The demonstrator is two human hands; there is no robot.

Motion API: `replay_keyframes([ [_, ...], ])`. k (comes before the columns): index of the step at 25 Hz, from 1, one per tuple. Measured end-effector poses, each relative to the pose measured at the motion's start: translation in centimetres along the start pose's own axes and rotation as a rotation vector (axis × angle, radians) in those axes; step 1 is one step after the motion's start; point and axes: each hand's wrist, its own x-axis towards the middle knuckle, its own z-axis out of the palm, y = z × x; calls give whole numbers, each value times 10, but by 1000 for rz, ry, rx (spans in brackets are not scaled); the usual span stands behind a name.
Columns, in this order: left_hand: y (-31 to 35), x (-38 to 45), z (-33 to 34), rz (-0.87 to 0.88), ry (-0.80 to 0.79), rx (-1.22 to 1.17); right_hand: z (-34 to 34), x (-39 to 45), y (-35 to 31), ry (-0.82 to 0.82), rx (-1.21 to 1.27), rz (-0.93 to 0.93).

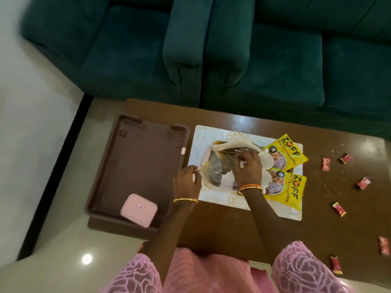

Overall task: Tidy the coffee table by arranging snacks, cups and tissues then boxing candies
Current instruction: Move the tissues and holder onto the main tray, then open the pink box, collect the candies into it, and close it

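Note:
A clear ribbed plastic holder (211, 169) lies on a white, gold-patterned placemat (213, 194) in the middle of the brown coffee table (232, 229). A white tissue (229, 144) drapes over the holder's far side. My left hand (186, 180) pinches the holder's left edge. My right hand (248, 169) is curled over the holder's right part and pinches white tissue. Two white cups (267, 160) show just right of that hand. Two yellow snack packets (289, 153) lie on the placemat's right side. Several red wrapped candies (364, 183) are scattered at the table's right.
A brown tray (139, 166) sits at the table's left end and overhangs the edge. A pink box (139, 210) rests in the tray's near corner. A dark green sofa (211, 49) stands close behind the table. Pale floor lies to the left.

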Motion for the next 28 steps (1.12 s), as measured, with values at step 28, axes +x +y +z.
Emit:
replay_keyframes([
  [28, -186, -55, -117, -818, -183, -722, 143, -191, -67, -374, 464, 863],
])
